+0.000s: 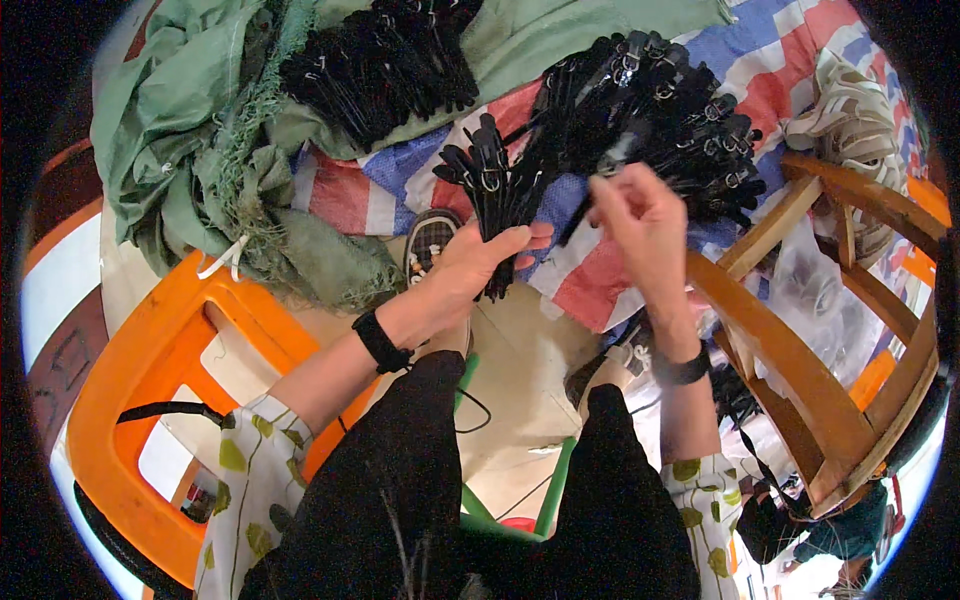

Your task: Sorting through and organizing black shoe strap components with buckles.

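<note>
My left hand [470, 262] is closed round a bunch of thin black straps [492, 185] with small silver rings or buckles at their upper ends. The bunch stands nearly upright, its lower ends poking out below my fingers. To the right, my right hand [640, 215] pinches what looks like a single black strap [574, 222], partly smeared by motion, its tail hanging below the fingertips. Just beyond that hand lies a large heap of the same black straps [660, 95] with metal fittings. A second heap of black straps [385, 70] rests farther left, on green cloth.
A red, white and blue striped sheet [590, 285] lies under the heap. Green sacking [190, 150] is bunched at the left, above an orange plastic stool [120, 370]. At right are a wooden chair [790, 370], clear plastic bags [800, 290] and pale straps [850, 120]. My shoes flank the sheet's near edge.
</note>
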